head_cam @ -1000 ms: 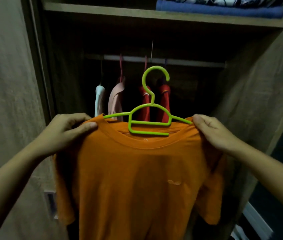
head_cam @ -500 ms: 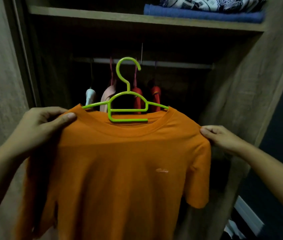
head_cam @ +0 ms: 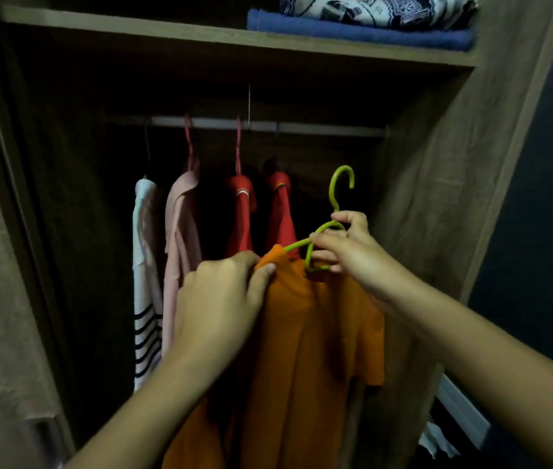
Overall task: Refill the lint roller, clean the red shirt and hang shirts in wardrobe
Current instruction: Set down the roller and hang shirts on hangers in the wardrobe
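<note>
Inside the open wardrobe (head_cam: 437,204), under a shelf (head_cam: 200,32) stacked with folded cloth, a rail (head_cam: 319,128) runs across the dark bay. From it hang a striped white top (head_cam: 145,265), a pink shirt (head_cam: 180,238) and two red shirts (head_cam: 243,211), side by side on the left and middle. To the right of them the rail is bare.

In front, below the rail, the orange shirt (head_cam: 319,350) hangs edge-on from a green hanger (head_cam: 336,194), its hook pointing up and not yet over the rail. The left hand (head_cam: 221,299) pinches the near shoulder of the shirt, its grip closed on the cloth. The right hand (head_cam: 349,248) holds the hanger at the neck just under the hook, fingers wrapped around the plastic.

By my reading, this is the hanging step, with this shirt about to go in. The next move calls for lifting the hanger so the hook clears the rail, then setting it down in the free stretch right of the red shirts, while keeping the cloth from sliding off.
</note>
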